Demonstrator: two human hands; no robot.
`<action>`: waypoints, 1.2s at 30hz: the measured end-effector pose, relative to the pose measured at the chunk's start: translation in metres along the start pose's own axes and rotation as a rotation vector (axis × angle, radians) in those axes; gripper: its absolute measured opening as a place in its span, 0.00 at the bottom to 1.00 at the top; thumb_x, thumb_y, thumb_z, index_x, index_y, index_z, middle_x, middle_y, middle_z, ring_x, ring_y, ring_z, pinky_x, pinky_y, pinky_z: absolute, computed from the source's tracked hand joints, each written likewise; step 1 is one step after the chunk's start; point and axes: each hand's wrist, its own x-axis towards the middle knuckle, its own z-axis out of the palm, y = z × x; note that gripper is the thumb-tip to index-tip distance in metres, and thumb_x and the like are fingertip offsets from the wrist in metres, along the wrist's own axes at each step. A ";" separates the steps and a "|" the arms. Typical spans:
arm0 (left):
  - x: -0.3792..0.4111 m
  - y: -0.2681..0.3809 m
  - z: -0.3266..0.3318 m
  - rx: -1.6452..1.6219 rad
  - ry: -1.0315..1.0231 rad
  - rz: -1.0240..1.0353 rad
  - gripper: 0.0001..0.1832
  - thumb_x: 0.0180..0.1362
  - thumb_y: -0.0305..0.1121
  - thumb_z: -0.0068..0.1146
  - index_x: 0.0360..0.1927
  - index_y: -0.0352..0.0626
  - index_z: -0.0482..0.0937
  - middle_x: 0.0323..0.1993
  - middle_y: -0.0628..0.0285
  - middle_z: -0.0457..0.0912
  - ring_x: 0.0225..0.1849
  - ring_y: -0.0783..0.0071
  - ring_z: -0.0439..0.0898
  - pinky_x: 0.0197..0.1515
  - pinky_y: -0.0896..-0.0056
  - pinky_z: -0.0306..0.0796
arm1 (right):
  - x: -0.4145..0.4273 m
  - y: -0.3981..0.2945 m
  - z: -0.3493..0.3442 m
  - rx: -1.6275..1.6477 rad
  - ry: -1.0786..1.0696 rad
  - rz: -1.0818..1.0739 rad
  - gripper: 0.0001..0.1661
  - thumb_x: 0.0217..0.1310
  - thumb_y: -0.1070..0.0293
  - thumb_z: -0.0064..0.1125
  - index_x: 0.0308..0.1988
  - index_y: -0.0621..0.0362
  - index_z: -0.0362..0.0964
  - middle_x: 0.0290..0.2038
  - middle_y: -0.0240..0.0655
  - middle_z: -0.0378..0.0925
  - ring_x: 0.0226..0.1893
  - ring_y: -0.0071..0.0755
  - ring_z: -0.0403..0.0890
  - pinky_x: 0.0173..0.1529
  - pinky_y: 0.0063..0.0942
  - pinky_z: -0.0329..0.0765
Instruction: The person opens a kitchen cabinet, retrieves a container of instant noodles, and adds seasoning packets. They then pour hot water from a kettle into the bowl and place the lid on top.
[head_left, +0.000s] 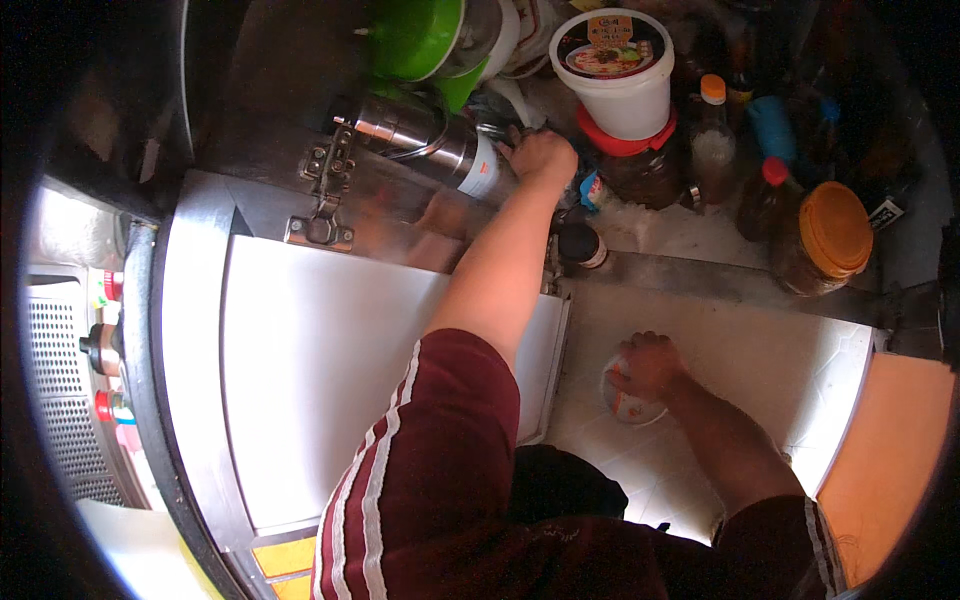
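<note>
My left hand reaches into a dark cabinet, with its fingers partly hidden. It is among plastic wrapping, beside a stainless steel vacuum flask that lies on its side with a pale label near one end. A small blue packet lies just beyond the wrist. Low over the tiled floor, my right hand grips a round white container with orange print. Whether that is a tub or only a lid is unclear. To the right of my left hand, a white plastic tub stands on a red-lidded jar.
An orange-lidded jar and a black-capped jar are near the cabinet's front edge. Several bottles stand behind, one orange-capped. A green plastic container is at the back left. The white cabinet door stands open on metal hinges.
</note>
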 end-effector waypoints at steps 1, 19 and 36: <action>0.004 -0.002 0.004 0.167 -0.035 -0.086 0.27 0.62 0.46 0.46 0.62 0.43 0.72 0.71 0.51 0.59 0.74 0.47 0.49 0.69 0.28 0.40 | 0.000 0.001 -0.001 0.002 -0.013 -0.003 0.37 0.60 0.37 0.50 0.53 0.59 0.72 0.51 0.46 0.75 0.53 0.48 0.74 0.57 0.44 0.73; 0.007 -0.031 -0.001 0.502 -0.359 -0.349 0.40 0.63 0.58 0.43 0.75 0.57 0.49 0.78 0.60 0.39 0.78 0.56 0.32 0.65 0.20 0.25 | -0.002 0.011 0.018 0.100 0.148 -0.105 0.35 0.59 0.43 0.51 0.52 0.63 0.73 0.47 0.48 0.77 0.49 0.51 0.76 0.53 0.46 0.74; -0.121 0.043 0.021 0.233 -0.108 0.189 0.42 0.58 0.48 0.52 0.72 0.41 0.53 0.75 0.50 0.49 0.77 0.50 0.41 0.72 0.36 0.40 | 0.003 0.014 0.040 0.074 0.365 -0.074 0.32 0.50 0.40 0.57 0.40 0.59 0.77 0.38 0.46 0.80 0.42 0.50 0.80 0.44 0.46 0.77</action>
